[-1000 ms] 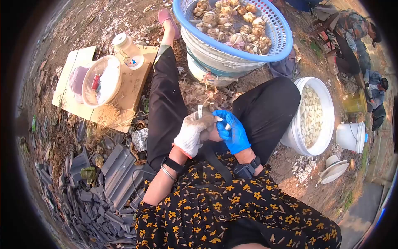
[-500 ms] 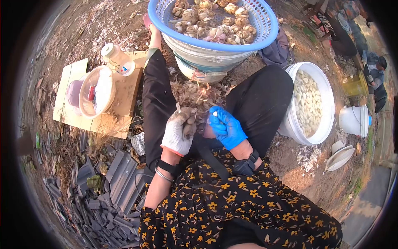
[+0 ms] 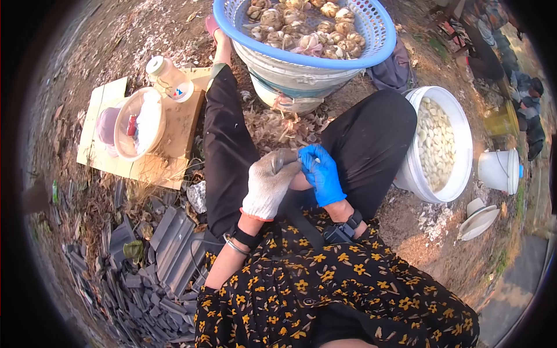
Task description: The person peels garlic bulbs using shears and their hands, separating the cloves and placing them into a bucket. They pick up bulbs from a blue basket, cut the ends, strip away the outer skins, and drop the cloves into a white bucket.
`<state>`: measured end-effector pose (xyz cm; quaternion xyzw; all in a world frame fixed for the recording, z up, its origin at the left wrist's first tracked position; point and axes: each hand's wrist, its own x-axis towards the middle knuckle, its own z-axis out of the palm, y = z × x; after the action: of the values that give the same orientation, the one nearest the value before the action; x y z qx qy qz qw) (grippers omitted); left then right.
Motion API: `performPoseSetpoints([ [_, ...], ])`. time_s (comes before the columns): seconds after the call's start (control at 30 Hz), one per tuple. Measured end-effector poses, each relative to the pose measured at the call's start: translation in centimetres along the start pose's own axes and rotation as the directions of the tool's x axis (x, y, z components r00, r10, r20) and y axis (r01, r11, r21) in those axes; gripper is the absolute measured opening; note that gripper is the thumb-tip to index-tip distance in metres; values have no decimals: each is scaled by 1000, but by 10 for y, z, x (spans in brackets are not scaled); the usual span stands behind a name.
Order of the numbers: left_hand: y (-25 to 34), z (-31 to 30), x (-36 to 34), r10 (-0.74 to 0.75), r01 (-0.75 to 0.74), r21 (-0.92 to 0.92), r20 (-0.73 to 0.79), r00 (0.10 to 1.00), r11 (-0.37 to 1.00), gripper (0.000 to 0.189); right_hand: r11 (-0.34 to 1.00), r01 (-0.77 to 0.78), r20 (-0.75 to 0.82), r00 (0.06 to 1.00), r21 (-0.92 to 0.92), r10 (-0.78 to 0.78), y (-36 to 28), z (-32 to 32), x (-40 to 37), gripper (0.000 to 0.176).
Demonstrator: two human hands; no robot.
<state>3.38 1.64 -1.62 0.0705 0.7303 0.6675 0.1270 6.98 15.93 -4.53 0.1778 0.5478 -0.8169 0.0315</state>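
Observation:
My left hand (image 3: 270, 180), in a white knit glove with a dirty grey palm side, is closed with its fingertips pinched together. Whatever it holds is hidden. Touching or nearly touching those fingertips is my right hand (image 3: 322, 177), in a blue rubber glove, its fingers curled around a garlic clove (image 3: 317, 160) of which only a small white bit shows. Both hands are between my knees, above a heap of papery garlic skins (image 3: 278, 130). Beyond them, unpeeled garlic bulbs (image 3: 296, 26) fill part of a blue plastic basket (image 3: 307, 60) resting on a large white bucket (image 3: 278, 87).
To the right stands a white bucket (image 3: 462, 145) of peeled cloves (image 3: 435, 142), with a lidded pail (image 3: 499, 170) and a pale hat-shaped object (image 3: 478, 219) beyond. Cardboard (image 3: 104, 156) at left bears a small basket (image 3: 155, 145) and a bottle (image 3: 168, 78). Broken tiles (image 3: 174, 243) lie nearby. Another person (image 3: 527, 104) sits far right.
My left hand has moved right and turned over, bringing its fingertips to my right hand. A pale stick-like end that showed above the left glove is out of sight. The right hand moved slightly.

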Motion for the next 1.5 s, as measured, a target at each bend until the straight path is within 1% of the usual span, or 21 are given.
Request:
performPoseSetpoints([
  [0.1,-3,3,-1,-70,71,49,-17,997,996,9,969,155,49,988,-191,-149,-3,2,0,10],
  [0.2,11,2,0,-433,419,-281,15,901,863,8,966,159,89,986,-204,-143,-14,6,-6,13],
  [0.33,-6,4,7,-441,384,-279,-185,878,880,10,985,170,116,979,2,-169,-12,4,-7,18],
  [0.4,-5,2,6,-445,372,-320,-199,873,871,14,985,153,108,981,82,-161,-9,1,-5,21],
  [0.43,0,1,5,-449,366,-341,-205,870,866,16,984,180,102,978,10,-180,-9,1,-5,22],
  [0.47,5,-7,3,-477,403,-423,-81,875,811,21,977,205,98,975,-63,-198,-10,2,-6,23],
  [0.5,5,-7,2,-464,398,-435,-52,884,807,21,964,228,95,972,-134,-217,-13,5,-8,24],
  [0.6,6,-6,-1,-406,377,-426,24,913,823,19,807,346,167,938,-479,-304,-26,13,-12,25],
  [0.7,17,-2,0,-421,407,-261,2,907,875,16,740,399,194,916,-541,-352,-21,12,-11,25],
  [0.8,12,-2,-1,-383,366,-260,-17,924,894,13,688,442,213,894,-576,-395,-16,9,-10,22],
  [0.83,12,-3,-2,-380,362,-257,-24,925,896,13,715,414,210,909,-564,-361,-17,9,-10,21],
  [0.93,15,-3,0,-465,448,-290,12,885,846,8,761,347,218,938,-548,-271,-23,11,-10,18],
  [1.0,4,-4,-1,-471,463,-475,110,875,748,8,752,332,236,942,-570,-237,-27,12,-11,17],
  [1.1,1,-10,-2,-463,454,-735,213,860,504,10,932,216,171,970,-290,-171,-16,6,-8,16],
  [1.13,3,-8,1,-446,454,-800,265,855,394,12,979,132,148,983,-153,-110,-17,2,-9,16],
  [1.2,0,-10,3,-482,429,-791,196,854,437,13,998,-27,51,998,62,23,-34,-4,-14,17],
  [1.23,-4,-12,4,-490,425,-791,185,852,441,13,993,85,33,996,80,-88,-48,-7,-21,18],
  [1.3,-8,-13,1,-505,398,-764,111,856,507,12,923,360,-1,932,-134,-363,-98,-18,-43,17],
  [1.37,-14,-18,2,-496,428,-739,146,856,521,13,773,458,-122,822,-439,-556,-162,-28,-74,17],
  [1.43,-15,-14,4,-505,388,-780,108,856,491,12,632,325,-298,672,-704,-678,-200,-52,-96,19],
  [1.5,-3,-11,8,-501,455,-672,142,854,584,14,402,110,-235,661,-909,-712,-223,-88,-91,28],
])
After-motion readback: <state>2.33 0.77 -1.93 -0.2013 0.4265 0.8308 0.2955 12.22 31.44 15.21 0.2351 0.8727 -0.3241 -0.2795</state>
